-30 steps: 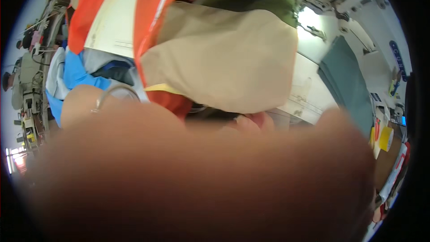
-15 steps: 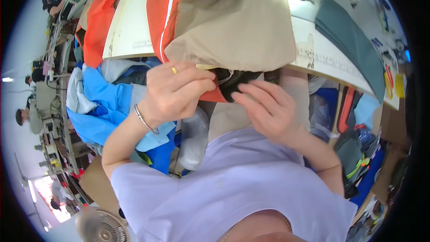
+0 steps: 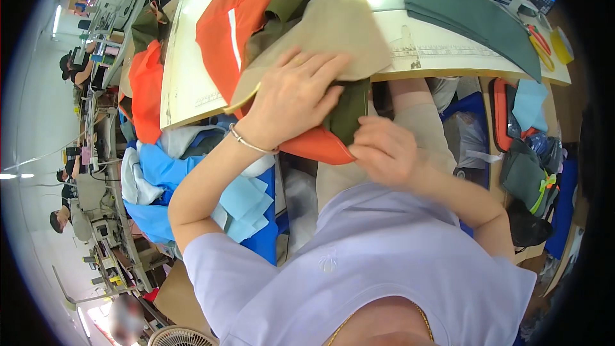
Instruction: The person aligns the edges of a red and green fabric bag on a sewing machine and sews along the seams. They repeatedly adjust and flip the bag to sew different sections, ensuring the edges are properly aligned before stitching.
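A garment (image 3: pixel 333 32) in beige, orange and olive green, with a white stripe on its orange part, hangs over the table's near edge toward my lap. My left hand (image 3: pixel 298 99) lies across its beige and olive parts, fingers stretched out and thumb apart. To the right and a little nearer, my right hand (image 3: pixel 387 152) pinches the tip of an orange flap (image 3: pixel 320 144) of the same garment. An olive layer shows between both hands. Whatever is under my left palm is hidden.
On the white table (image 3: pixel 186 90) lie folded dark green cloth (image 3: pixel 467 19), orange-handled scissors (image 3: pixel 541 45) and a yellow tape roll (image 3: pixel 562 45). Blue and grey fabric (image 3: pixel 160 170) is heaped below left. Bags and cloth fill the lower right. Sewing machines and people stand far left.
My left hand has moved right and flattened over the garment. My right hand has shifted lower and closed on the orange flap. The beige part is folded over, and the view has turned somewhat.
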The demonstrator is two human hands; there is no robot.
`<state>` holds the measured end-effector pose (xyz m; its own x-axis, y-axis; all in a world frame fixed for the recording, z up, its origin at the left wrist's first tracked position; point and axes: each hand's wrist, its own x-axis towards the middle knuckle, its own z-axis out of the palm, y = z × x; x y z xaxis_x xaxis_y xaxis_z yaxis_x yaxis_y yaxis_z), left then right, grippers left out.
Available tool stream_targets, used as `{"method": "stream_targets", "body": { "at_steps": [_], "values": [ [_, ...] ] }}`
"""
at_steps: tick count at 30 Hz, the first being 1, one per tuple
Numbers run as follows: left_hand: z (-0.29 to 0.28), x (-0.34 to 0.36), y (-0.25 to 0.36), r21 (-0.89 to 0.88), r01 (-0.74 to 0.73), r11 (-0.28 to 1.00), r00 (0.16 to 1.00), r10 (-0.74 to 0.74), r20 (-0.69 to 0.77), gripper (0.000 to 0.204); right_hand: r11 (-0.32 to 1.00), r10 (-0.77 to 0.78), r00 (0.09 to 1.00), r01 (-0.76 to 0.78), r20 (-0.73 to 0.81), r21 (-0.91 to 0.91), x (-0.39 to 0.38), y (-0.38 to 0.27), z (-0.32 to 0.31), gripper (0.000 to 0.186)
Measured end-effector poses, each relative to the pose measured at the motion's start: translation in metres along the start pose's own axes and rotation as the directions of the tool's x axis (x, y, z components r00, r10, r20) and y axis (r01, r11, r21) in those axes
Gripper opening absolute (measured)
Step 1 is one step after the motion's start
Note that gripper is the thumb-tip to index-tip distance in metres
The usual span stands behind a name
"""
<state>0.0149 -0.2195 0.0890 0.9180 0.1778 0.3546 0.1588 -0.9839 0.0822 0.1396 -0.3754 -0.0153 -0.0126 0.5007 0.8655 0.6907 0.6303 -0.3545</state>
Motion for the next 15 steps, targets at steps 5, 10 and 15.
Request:
{"method": "stream_targets", "body": {
  "at_steps": [5,10,15],
  "values": [
    [0.024,-0.030,-0.027,0.112,0.023,0.993,0.999,-0.025,0.020,0.040,0.925,0.337,0.928,-0.358,0.159,0.130,-0.062,0.007,0.013,0.020],
    [0.013,-0.004,-0.013,0.082,0.254,0.964,0.967,-0.253,-0.029,0.039,0.572,0.688,0.696,-0.695,0.206,0.436,-0.056,0.022,0.017,0.025],
    [0.004,0.037,-0.020,0.156,0.119,0.980,0.926,-0.053,-0.374,0.027,0.196,0.878,0.430,-0.724,0.211,0.661,-0.031,0.038,0.037,0.036]
  ]
}}
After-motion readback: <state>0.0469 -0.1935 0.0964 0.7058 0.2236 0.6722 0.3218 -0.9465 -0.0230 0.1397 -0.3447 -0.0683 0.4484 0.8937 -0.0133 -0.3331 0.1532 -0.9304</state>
